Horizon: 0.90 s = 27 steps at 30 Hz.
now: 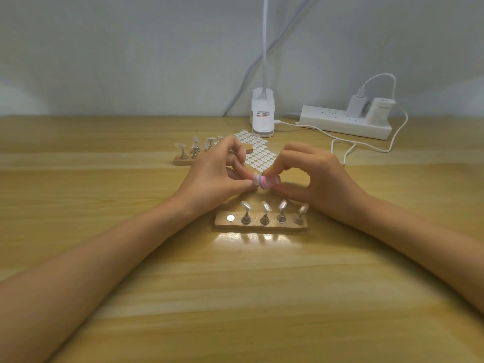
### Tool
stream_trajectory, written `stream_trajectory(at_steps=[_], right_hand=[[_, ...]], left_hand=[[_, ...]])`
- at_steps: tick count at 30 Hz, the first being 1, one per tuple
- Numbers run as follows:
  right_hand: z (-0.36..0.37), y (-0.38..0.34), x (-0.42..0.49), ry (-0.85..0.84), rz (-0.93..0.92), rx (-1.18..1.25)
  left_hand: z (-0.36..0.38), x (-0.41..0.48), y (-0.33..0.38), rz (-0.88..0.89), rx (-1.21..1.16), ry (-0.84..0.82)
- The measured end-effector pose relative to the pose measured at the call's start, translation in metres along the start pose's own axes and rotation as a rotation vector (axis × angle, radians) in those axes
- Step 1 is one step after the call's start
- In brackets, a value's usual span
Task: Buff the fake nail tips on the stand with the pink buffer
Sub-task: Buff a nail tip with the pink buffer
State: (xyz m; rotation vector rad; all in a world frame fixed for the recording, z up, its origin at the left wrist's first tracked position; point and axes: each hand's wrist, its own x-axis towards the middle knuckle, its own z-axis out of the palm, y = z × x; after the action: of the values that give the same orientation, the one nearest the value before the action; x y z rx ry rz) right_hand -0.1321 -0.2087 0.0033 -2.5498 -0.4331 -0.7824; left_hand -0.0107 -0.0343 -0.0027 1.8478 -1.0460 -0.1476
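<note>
A wooden stand (262, 224) lies on the table near me, with several metal holders carrying fake nail tips (266, 206) and one bare round magnet (230, 218) at its left end. Above it, my left hand (214, 174) pinches a holder with a clear nail tip (255, 177) between thumb and fingers. My right hand (311, 176) pinches the pink buffer (268, 181), whose end presses against that nail tip.
A second wooden stand (183, 160) with more nail tips sits behind my left hand. A sheet of white adhesive tabs (259, 153), a white clip lamp (262, 113), a power strip (343, 122) with chargers and a trailing cable (366, 146) lie at the back.
</note>
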Motion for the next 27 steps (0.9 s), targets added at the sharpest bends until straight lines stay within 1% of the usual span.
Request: stream_trajectory(at_steps=[3, 6, 10, 13, 18, 21, 24, 27], right_hand=[[-0.0039, 0.0043, -0.0047, 0.011, 0.032, -0.001], [-0.004, 0.0051, -0.0037, 0.042, 0.07, 0.055], [-0.0019, 0.0032, -0.0029, 0.101, 0.133, 0.128], [-0.0016, 0.0017, -0.0026, 0.135, 0.17, 0.141], [-0.0045, 0.0025, -0.0002, 0.107, 0.229, 0.233], [-0.002, 0.0018, 0.001, 0.066, 0.225, 0.27], [-0.0007, 0.002, 0.0012, 0.007, 0.2, 0.258], [-0.0022, 0.002, -0.0003, 0.0, 0.198, 0.25]], left_hand=[[-0.0003, -0.0014, -0.0006, -0.001, -0.046, 0.006], [-0.0026, -0.0033, -0.0007, 0.002, -0.121, -0.021], [-0.0036, -0.004, -0.0003, 0.033, -0.144, -0.055], [-0.0042, -0.0047, 0.0003, 0.022, -0.157, -0.044], [-0.0029, -0.0035, 0.0027, 0.029, -0.1, -0.06], [-0.003, -0.003, 0.0017, 0.011, -0.079, -0.061], [-0.0055, -0.0049, -0.0007, 0.001, -0.104, -0.054], [-0.0067, -0.0062, -0.001, -0.01, -0.14, -0.048]])
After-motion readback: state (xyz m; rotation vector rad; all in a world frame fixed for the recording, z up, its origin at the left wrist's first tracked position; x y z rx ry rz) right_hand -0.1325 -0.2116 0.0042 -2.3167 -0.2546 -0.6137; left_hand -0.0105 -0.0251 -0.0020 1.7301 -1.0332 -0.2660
